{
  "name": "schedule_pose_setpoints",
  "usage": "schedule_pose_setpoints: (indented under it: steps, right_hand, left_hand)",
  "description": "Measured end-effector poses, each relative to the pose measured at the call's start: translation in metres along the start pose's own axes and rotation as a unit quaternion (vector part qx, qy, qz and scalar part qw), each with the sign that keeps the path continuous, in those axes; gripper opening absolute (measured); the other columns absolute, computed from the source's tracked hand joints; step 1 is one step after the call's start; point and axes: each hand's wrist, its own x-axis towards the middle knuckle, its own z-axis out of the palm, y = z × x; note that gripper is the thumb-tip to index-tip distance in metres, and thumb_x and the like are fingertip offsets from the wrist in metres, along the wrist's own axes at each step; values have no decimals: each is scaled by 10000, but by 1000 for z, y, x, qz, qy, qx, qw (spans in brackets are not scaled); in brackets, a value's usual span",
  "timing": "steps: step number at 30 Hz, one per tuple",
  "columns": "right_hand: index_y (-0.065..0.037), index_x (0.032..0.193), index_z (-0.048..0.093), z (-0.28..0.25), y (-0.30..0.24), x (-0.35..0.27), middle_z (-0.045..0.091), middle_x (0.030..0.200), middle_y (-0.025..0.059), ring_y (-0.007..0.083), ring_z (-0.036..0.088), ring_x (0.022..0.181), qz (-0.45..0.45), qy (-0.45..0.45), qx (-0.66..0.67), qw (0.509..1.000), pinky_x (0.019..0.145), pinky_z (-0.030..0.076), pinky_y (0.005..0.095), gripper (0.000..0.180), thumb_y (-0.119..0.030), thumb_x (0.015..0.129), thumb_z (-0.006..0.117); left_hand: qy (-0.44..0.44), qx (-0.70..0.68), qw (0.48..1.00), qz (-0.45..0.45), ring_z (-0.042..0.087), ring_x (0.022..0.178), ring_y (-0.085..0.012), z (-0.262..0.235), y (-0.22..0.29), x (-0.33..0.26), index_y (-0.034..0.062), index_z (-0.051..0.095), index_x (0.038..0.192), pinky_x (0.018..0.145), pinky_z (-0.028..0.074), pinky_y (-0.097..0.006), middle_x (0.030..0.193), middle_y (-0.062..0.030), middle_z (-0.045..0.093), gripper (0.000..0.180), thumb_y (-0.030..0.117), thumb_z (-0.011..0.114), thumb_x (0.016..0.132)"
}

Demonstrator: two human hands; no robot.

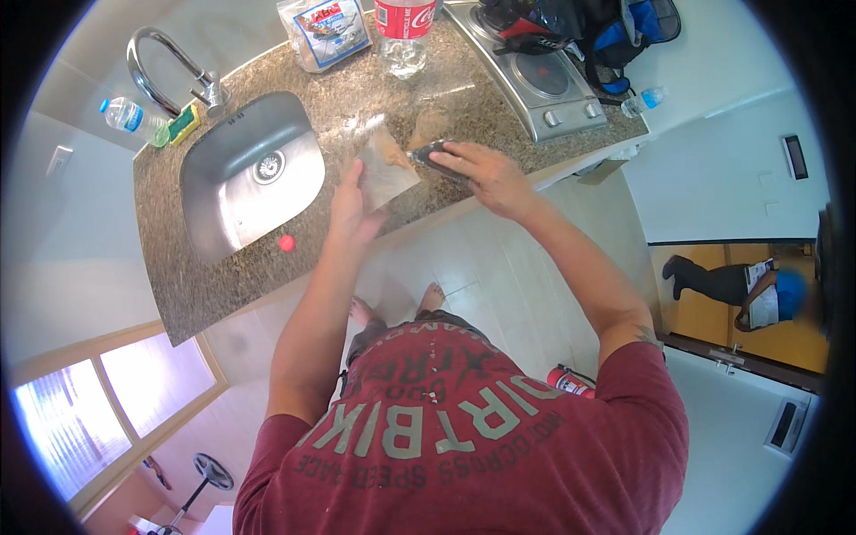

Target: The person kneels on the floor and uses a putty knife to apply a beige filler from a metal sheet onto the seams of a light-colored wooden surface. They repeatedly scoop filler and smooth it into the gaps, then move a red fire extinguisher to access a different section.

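Pouch: clear plastic pouch with brownish contents (389,172), lying flat on the speckled brown granite bench (232,276), just right of the sink and close to the bench's front edge.
Left hand (350,210): rests on the pouch's lower left corner, fingers mostly extended and pressing it down rather than wrapped round it.
Right hand (486,176): fingers closed round a small dark tool with a grey tip (432,156); whether it is a knife or scissors I cannot tell.
Tool tip: at the pouch's upper right edge, touching or just beside it.
Progress: judging by how things lie, the pouch is pinned and the tool brought to its edge, so the opening looks barely begun; no cut flap or spilled contents show, and the whole of the cut seems left to do.
Long axis of pouch: runs from the lower left, under the left hand, up toward the upper right, slanted to the bench's front edge.
Pointing: its upper narrow end faces the back of the bench, toward the clear plastic bottle with a red label (403,36).
Tool axis: roughly crosswise to the pouch, tip aimed left.
Nearby: stainless steel sink (214,214) with a curved tap (169,62), a small red cap (286,242) on the bench, a silver electric hob (535,80) at the right.
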Motion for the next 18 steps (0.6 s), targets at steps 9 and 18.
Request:
schedule_pose_setpoints:
  steps: [9, 18]
  right_hand:
    - [16, 1270, 651, 34, 82, -9, 715, 1149, 86, 130, 650, 1011, 477, 59, 385, 788, 885, 509, 338, 324, -223, 1055, 619]
    - [32, 1149, 686, 69, 73, 19, 739, 1010, 214, 355, 708, 948, 419, 65, 238, 874, 865, 525, 460, 358, -253, 941, 622]
  left_hand:
    - [21, 322, 923, 209, 671, 1115, -306, -65, 76, 26, -55, 554, 1342, 1003, 511, -446, 1238, -168, 681, 417, 271, 463, 1099]
    - [119, 664, 672, 306, 662, 1065, -501, -67, 53, 54, -103, 633, 1176, 946, 499, -546, 1086, -338, 697, 425, 290, 537, 1045]
